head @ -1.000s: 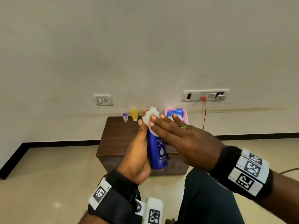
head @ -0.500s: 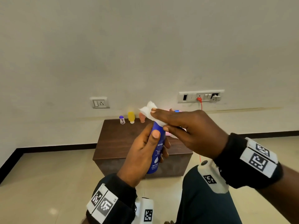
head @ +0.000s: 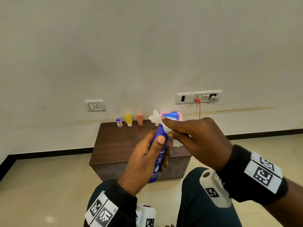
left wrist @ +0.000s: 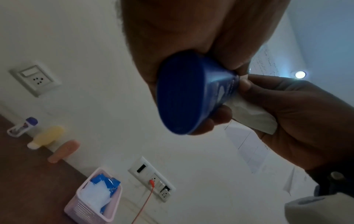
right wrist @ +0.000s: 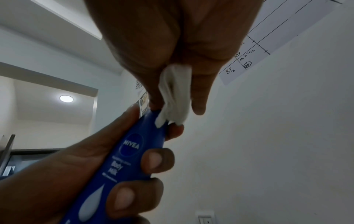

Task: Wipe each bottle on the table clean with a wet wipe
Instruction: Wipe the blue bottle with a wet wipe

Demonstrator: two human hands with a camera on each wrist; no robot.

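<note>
My left hand [head: 146, 158] grips a tall blue lotion bottle [head: 158, 161] upright in the air in front of the table, thumb up its front. My right hand [head: 188, 138] pinches a crumpled white wet wipe [head: 156, 119] against the top of the blue bottle [right wrist: 132, 151]; the wet wipe [right wrist: 175, 94] hangs between thumb and fingers. The left wrist view looks up at the blue bottle's base [left wrist: 184, 97] and the wet wipe [left wrist: 250, 118] beside it. Three small bottles stand at the table's back edge: a white one with a purple cap [head: 119, 122], a yellow one [head: 128, 119], an orange one [head: 139, 119].
The low dark wooden table [head: 123, 145] stands against the wall. A pink basket [head: 179, 116] with a blue wipe pack [head: 171, 116] sits at its back right. A red cable [head: 199, 128] hangs from the wall socket. My knee [head: 196, 185] is below my right hand.
My right hand went from lying flat with straight fingers over the wipe to pinching it at the bottle's top. The bottle has tilted slightly and my left thumb now lies up its front.
</note>
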